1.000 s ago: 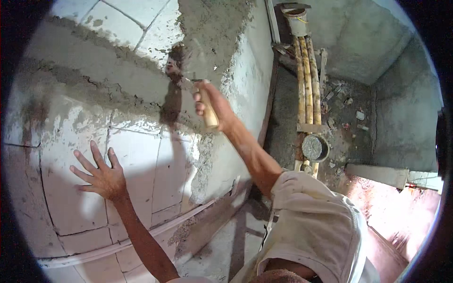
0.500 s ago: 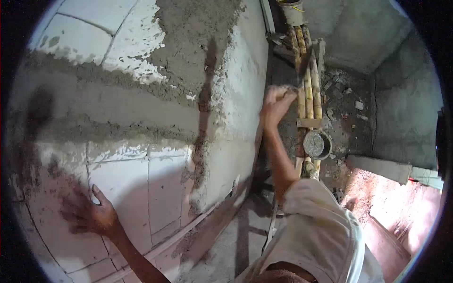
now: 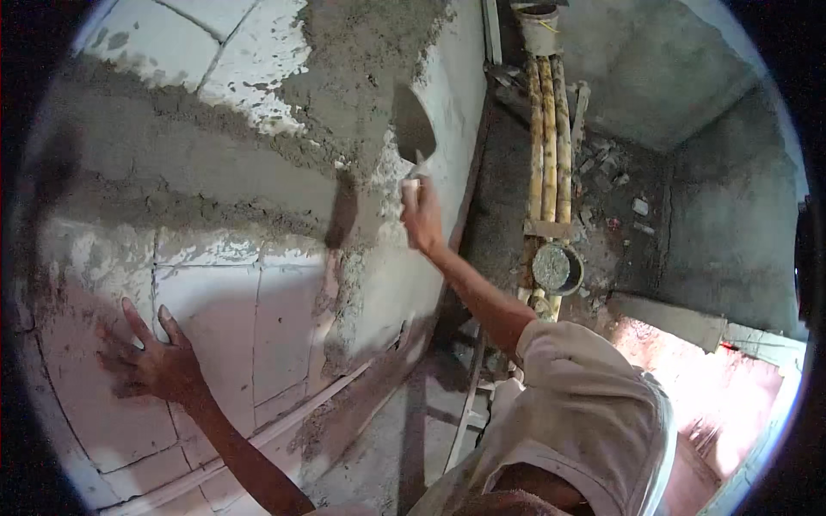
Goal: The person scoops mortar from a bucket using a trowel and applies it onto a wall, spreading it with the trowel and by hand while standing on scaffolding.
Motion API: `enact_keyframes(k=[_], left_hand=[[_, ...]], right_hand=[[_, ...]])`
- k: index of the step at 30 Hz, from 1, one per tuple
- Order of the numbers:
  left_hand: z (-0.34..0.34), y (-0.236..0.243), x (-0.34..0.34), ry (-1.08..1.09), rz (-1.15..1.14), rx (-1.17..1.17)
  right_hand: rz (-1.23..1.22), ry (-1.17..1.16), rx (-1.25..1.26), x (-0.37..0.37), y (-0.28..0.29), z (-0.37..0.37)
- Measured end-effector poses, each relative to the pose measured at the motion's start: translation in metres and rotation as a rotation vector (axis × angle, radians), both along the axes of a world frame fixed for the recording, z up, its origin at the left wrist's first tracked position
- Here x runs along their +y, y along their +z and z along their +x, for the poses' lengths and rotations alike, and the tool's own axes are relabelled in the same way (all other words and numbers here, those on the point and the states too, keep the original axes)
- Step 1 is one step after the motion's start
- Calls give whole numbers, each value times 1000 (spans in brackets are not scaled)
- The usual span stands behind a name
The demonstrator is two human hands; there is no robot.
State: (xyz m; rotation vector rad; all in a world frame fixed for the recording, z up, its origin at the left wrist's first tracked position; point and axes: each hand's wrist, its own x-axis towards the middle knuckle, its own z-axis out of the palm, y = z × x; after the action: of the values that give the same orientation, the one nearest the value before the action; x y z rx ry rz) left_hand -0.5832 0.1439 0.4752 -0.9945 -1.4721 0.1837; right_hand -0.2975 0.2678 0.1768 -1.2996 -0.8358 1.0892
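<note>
My right hand (image 3: 422, 215) is closed on the handle of a trowel, whose metal blade (image 3: 413, 125) lies against or just off a band of rough grey mortar (image 3: 344, 69) near a smoother plastered edge of the wall. My left hand (image 3: 159, 361) has its fingers spread on the white block wall (image 3: 284, 310), below a horizontal band of grey mortar (image 3: 189, 159). The blocks show dark joint lines and patchy wet smears.
To the right, lashed bamboo poles (image 3: 551, 129) carry a white bucket (image 3: 538, 34) and a round container of mortar (image 3: 555, 269). Beyond lie rubble (image 3: 607, 163) and grey concrete walls (image 3: 723, 215). A ladder-like frame (image 3: 469, 404) stands below; a bright pinkish area (image 3: 723, 396) is at lower right.
The trowel and my right hand have swung back leftward from over the bamboo poles onto the mortar by the wall's edge. My left hand has stayed on the blocks, shifting slightly.
</note>
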Motion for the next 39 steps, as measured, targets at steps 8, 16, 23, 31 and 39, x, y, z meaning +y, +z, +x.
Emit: enact_keyframes(k=[8, 16, 23, 31, 39], left_hand=[[-11, -3, -2, -209, 35, 23], [-5, -1, -1, -172, 23, 7], [-4, 4, -8, -115, 2, -6], [3, 3, -1, -256, -3, -1], [-2, 10, -11, -267, -5, -2]], right_hand=[[-35, 68, 9, 125, -52, -24], [111, 34, 60, 81, -3, -61], [91, 411, 717, 14, 122, -39], [249, -12, 404, -80, 141, 87], [711, -845, 53, -94, 111, 71]])
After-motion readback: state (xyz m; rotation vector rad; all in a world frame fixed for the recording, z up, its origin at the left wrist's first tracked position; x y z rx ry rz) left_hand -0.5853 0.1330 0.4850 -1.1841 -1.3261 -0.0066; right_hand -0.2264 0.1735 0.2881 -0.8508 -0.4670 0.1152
